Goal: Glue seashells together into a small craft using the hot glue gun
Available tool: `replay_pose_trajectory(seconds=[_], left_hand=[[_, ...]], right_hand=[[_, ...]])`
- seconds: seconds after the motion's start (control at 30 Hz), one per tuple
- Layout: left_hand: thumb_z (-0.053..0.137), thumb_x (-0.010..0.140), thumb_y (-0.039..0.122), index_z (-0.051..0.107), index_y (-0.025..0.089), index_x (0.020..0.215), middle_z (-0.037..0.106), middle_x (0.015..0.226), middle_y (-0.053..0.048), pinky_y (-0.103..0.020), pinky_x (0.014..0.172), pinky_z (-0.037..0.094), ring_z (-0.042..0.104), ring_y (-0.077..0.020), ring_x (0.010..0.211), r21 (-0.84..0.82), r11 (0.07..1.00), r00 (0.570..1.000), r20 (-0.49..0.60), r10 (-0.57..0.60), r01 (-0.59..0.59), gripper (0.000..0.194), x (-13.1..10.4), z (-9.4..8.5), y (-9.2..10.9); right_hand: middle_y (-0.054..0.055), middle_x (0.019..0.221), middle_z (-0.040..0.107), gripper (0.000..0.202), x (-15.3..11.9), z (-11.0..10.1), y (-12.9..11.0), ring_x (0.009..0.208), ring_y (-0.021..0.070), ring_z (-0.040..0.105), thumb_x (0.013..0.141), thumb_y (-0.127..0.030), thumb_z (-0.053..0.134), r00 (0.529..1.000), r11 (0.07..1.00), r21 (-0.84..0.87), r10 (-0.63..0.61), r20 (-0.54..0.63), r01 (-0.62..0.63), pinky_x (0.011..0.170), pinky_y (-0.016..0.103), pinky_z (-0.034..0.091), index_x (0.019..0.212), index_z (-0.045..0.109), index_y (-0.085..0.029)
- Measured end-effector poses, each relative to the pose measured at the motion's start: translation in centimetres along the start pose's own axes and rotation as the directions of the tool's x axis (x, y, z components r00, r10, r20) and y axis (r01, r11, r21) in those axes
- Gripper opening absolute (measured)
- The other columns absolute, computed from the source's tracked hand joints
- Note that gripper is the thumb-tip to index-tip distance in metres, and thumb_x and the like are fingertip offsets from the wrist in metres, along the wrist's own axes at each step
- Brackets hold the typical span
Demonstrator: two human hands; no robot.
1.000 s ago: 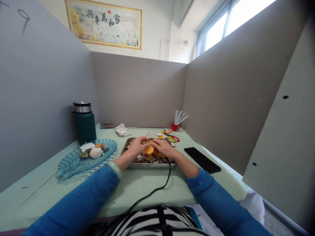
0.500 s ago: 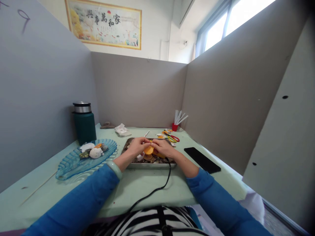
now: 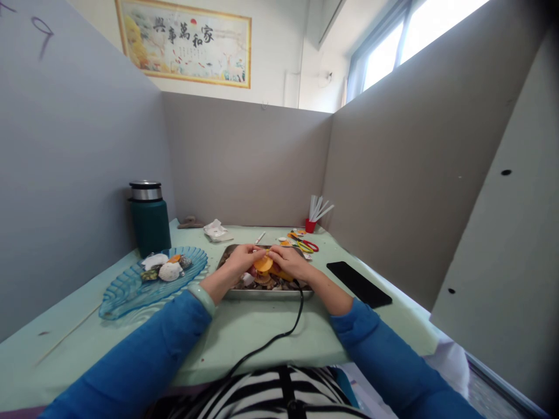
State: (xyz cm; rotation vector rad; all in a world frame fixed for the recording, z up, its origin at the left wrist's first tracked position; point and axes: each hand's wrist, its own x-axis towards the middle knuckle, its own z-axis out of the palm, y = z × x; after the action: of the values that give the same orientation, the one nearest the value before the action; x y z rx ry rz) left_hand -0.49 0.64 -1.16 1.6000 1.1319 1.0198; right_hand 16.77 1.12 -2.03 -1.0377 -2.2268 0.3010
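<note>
Over a metal tray (image 3: 262, 295) full of shells, my left hand (image 3: 241, 259) and my right hand (image 3: 289, 261) meet fingertip to fingertip. Between them they pinch an orange scallop-like shell (image 3: 263, 266), its flat face toward me. Both hands have curled fingers, and the exact grip behind the shell is hidden. Under my right palm a yellow-orange tool (image 3: 283, 274) with a black cord (image 3: 293, 327) shows in part. I cannot make out whether that hand also touches it. Brown and white shells (image 3: 264, 281) lie beneath.
To the left stands a blue shell-shaped plate (image 3: 131, 298) with several shells, beside a dark green bottle (image 3: 151, 224). Scissors (image 3: 305, 244) lie behind the tray. A red cup of white sticks (image 3: 310, 225) is at the back right; a black phone-like slab (image 3: 358, 283) lies right.
The orange shell has shifted slightly up and left and turned a little between my fingers. My hands otherwise stay in place over the tray.
</note>
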Motion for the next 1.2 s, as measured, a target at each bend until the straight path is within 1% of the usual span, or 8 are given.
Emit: replay_pose_trajectory(seconds=[0.2, 0.43, 0.53, 0.63, 0.77, 0.87, 1.0, 1.2], left_hand=[[0.058, 0.076, 0.04, 0.054, 0.012, 0.074, 0.057, 0.055, 0.001, -0.015, 0.034, 0.033, 0.043, -0.0037, 0.031, 0.006, 1.0, 1.0, -0.017, -0.019, 0.019, 0.028, 0.05, 0.02, -0.13], [0.058, 0.074, 0.031, 0.054, 0.013, 0.071, 0.058, 0.056, 0.001, -0.016, 0.033, 0.034, 0.044, -0.0048, 0.032, 0.054, 0.998, 0.999, -0.024, 0.038, -0.037, 0.019, 0.3, -0.24, -0.55], [0.057, 0.075, 0.03, 0.055, 0.013, 0.072, 0.059, 0.058, 0.0, -0.016, 0.034, 0.034, 0.046, -0.0052, 0.033, 0.11, 0.992, 0.997, -0.034, 0.069, -0.065, 0.017, 0.36, -0.23, -0.58], [0.055, 0.076, 0.033, 0.056, 0.013, 0.074, 0.061, 0.061, -0.001, -0.015, 0.033, 0.032, 0.046, -0.0047, 0.033, 0.157, 0.985, 0.995, -0.05, 0.086, -0.078, 0.02, 0.31, -0.13, -0.46], [0.055, 0.077, 0.033, 0.058, 0.013, 0.086, 0.063, 0.068, -0.001, -0.015, 0.034, 0.033, 0.046, -0.004, 0.034, 0.149, 0.985, 0.993, -0.058, 0.102, -0.092, 0.022, 0.16, 0.01, -0.23], [0.056, 0.076, 0.029, 0.057, 0.013, 0.093, 0.062, 0.066, 0.0, -0.015, 0.034, 0.035, 0.046, -0.0044, 0.034, 0.127, 0.985, 0.991, -0.05, 0.128, -0.121, 0.023, 0.07, 0.11, -0.05], [0.055, 0.077, 0.025, 0.056, 0.012, 0.091, 0.059, 0.062, 0.001, -0.015, 0.035, 0.036, 0.046, -0.0043, 0.034, 0.109, 0.985, 0.99, -0.035, 0.137, -0.132, 0.02, 0.05, 0.12, -0.01], [0.055, 0.076, 0.026, 0.058, 0.013, 0.089, 0.06, 0.063, 0.001, -0.014, 0.034, 0.034, 0.046, -0.0043, 0.034, 0.184, 0.977, 0.993, -0.04, 0.115, -0.106, 0.018, 0.18, -0.05, -0.28]], right_hand=[[-0.001, 0.065, 0.056, 0.03, -0.02, -0.02, -0.16, 0.063, 0.0117, 0.049, 0.091, -0.037, 0.036, 1.0, 1.0, 0.004, 0.003, 0.013, -0.003, 0.061, 0.023, 0.035, 0.077, 0.054, -0.017], [0.0, 0.067, 0.058, 0.027, -0.06, -0.04, -0.32, 0.064, 0.0125, 0.05, 0.089, -0.037, 0.039, 1.0, 1.0, -0.012, 0.0, 0.012, 0.001, 0.061, 0.023, 0.035, 0.081, 0.056, -0.018], [-0.001, 0.066, 0.058, 0.026, -0.05, -0.05, -0.3, 0.064, 0.0125, 0.051, 0.09, -0.037, 0.039, 1.0, 1.0, -0.003, -0.005, 0.017, 0.005, 0.061, 0.022, 0.035, 0.083, 0.056, -0.018], [-0.001, 0.064, 0.057, 0.028, -0.02, -0.08, -0.25, 0.063, 0.0122, 0.05, 0.091, -0.037, 0.037, 1.0, 1.0, 0.0, -0.001, 0.019, 0.001, 0.061, 0.023, 0.035, 0.08, 0.055, -0.018], [-0.001, 0.065, 0.057, 0.031, 0.03, -0.14, -0.19, 0.063, 0.012, 0.05, 0.091, -0.037, 0.035, 1.0, 1.0, -0.008, 0.001, 0.009, -0.001, 0.062, 0.023, 0.035, 0.075, 0.053, -0.018], [-0.001, 0.064, 0.056, 0.032, 0.04, -0.15, -0.14, 0.063, 0.012, 0.049, 0.092, -0.036, 0.034, 1.0, 1.0, -0.004, 0.007, 0.005, -0.007, 0.061, 0.023, 0.035, 0.073, 0.052, -0.017], [-0.001, 0.064, 0.056, 0.031, 0.03, -0.1, -0.17, 0.063, 0.012, 0.049, 0.091, -0.036, 0.035, 1.0, 1.0, -0.003, 0.019, -0.002, -0.019, 0.061, 0.023, 0.035, 0.074, 0.052, -0.017], [0.0, 0.07, 0.058, 0.026, -0.03, -0.12, -0.44, 0.066, 0.0129, 0.051, 0.091, -0.036, 0.038, 1.0, 1.0, -0.019, -0.001, -0.002, 0.001, 0.061, 0.023, 0.034, 0.086, 0.056, -0.018]])
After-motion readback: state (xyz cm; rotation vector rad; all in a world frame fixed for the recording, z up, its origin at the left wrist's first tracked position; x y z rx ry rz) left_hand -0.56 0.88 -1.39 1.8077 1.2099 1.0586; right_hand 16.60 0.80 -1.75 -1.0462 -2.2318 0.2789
